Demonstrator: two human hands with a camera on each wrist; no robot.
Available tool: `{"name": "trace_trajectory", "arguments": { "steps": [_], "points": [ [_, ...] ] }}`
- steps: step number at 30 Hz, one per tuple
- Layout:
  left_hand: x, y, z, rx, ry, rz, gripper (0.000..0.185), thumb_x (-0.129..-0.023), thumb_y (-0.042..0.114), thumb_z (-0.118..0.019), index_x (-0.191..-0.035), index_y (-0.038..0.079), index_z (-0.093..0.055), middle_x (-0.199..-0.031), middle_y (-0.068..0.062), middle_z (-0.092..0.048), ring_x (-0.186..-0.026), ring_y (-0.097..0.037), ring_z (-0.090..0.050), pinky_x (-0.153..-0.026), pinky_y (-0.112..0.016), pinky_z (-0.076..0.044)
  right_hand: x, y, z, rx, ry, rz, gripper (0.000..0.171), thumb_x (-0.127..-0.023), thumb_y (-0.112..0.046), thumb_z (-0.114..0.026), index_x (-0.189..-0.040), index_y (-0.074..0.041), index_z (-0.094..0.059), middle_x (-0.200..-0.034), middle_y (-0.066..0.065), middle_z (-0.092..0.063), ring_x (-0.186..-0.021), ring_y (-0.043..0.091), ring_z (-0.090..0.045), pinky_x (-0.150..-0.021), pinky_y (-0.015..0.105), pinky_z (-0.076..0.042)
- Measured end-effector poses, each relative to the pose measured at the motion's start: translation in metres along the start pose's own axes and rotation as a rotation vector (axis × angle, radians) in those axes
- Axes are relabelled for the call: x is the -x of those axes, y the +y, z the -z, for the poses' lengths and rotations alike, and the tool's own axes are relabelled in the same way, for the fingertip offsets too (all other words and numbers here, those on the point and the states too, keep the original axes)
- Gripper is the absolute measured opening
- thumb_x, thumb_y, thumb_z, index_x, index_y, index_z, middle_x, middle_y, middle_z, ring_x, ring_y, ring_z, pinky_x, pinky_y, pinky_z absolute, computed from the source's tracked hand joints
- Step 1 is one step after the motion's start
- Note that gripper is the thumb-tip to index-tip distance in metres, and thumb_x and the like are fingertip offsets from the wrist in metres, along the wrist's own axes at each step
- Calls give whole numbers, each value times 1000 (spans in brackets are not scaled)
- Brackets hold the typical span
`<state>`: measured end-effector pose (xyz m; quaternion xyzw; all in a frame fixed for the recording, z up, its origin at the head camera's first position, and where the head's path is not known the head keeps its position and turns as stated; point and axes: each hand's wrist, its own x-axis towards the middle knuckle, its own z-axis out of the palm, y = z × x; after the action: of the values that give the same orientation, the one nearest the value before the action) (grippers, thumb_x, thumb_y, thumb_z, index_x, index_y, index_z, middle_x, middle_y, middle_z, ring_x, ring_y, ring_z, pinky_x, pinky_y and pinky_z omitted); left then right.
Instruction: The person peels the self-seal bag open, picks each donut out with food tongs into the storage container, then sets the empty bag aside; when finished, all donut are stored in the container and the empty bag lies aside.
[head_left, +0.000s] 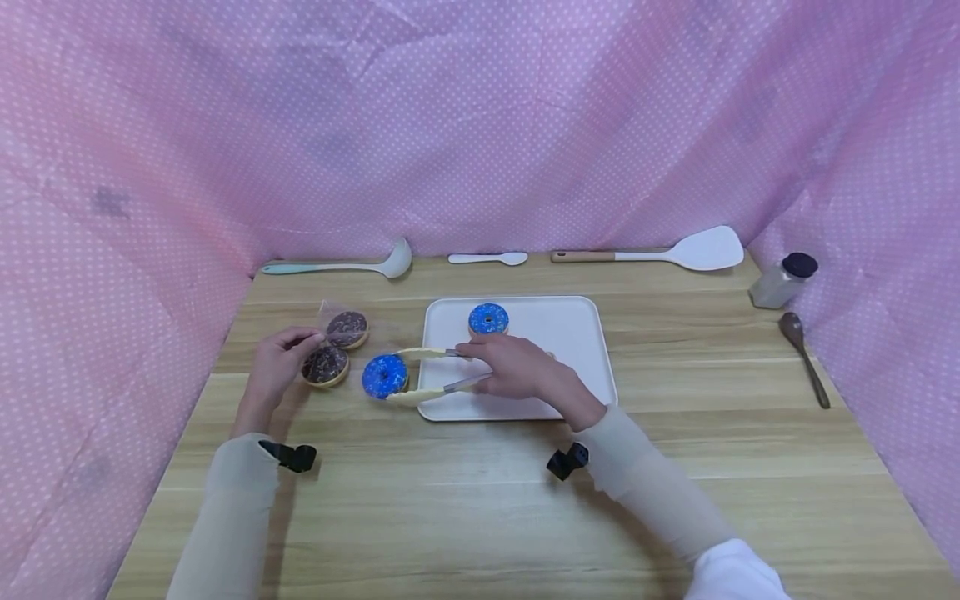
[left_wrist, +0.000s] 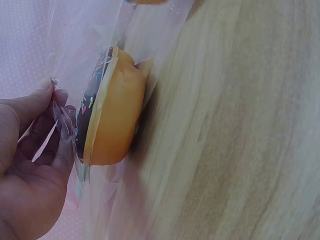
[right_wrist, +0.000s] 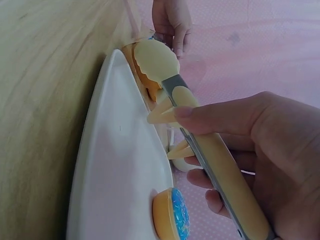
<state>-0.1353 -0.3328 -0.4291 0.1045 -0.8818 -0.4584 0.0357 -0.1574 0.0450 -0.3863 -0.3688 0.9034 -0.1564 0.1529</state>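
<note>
Gripping cream tongs (head_left: 427, 375), the right hand (head_left: 517, 367) has a blue-iced doughnut (head_left: 385, 376) clamped between their tips just off the left edge of a white tray (head_left: 570, 333) on the wooden table (head_left: 480, 500).

The left hand (head_left: 279, 360) pinches the edge of a clear plastic bag (left_wrist: 62, 120) holding two chocolate doughnuts (head_left: 325, 365), fingers curled on the film. A second blue doughnut (head_left: 489, 319) sits at the tray's far edge. A ladle (head_left: 337, 266), small spoon (head_left: 487, 258) and spatula (head_left: 652, 252) lie along the back.
</note>
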Motion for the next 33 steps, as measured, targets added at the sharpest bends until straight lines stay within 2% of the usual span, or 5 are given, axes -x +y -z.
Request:
{"name": "trace_trajectory", "arguments": {
  "steps": [10,14,24,29,33],
  "points": [
    [0,-1,0,7,1,-6,41,-94,37,-60,-113,1,-65,-89,26,-58,-85,4,-54,-69,-11,-45,31,15,1,-55,106,-5,66,-83,-29,-74,-143,-24,-45,-145,0,-48,-131,20,-46,-100,42,-46],
    [0,-1,1,17,-3,-6,42,-93,37,-61,-113,0,-64,-88,25,-58,-85,3,-54,-68,-12,-46,46,28,6,-97,147,-9,67,-83,-29,-74,-143,-26,-45,-137,1,-54,-124,19,-51,-98,41,-47],
    [2,1,3,31,-10,18,43,-94,37,-60,-116,0,-63,-91,23,-57,-87,2,-54,-70,-11,-46,80,66,16,-148,269,-82,64,-84,-30,-74,-141,-15,-48,-131,6,-57,-104,24,-60,-85,39,-51],
    [2,0,3,71,-11,19,43,-94,34,-61,-115,-3,-62,-90,21,-60,-85,4,-56,-71,-11,-48,99,87,22,-170,306,-102,66,-85,-26,-73,-142,-9,-45,-129,11,-58,-109,29,-58,-92,46,-48],
    [2,-1,4,75,-4,6,41,-94,32,-62,-115,-4,-62,-90,21,-61,-84,5,-57,-71,-10,-48,114,105,24,-182,319,-162,66,-86,-26,-72,-142,-6,-44,-133,16,-54,-114,33,-56,-97,51,-44]
  ]
}}
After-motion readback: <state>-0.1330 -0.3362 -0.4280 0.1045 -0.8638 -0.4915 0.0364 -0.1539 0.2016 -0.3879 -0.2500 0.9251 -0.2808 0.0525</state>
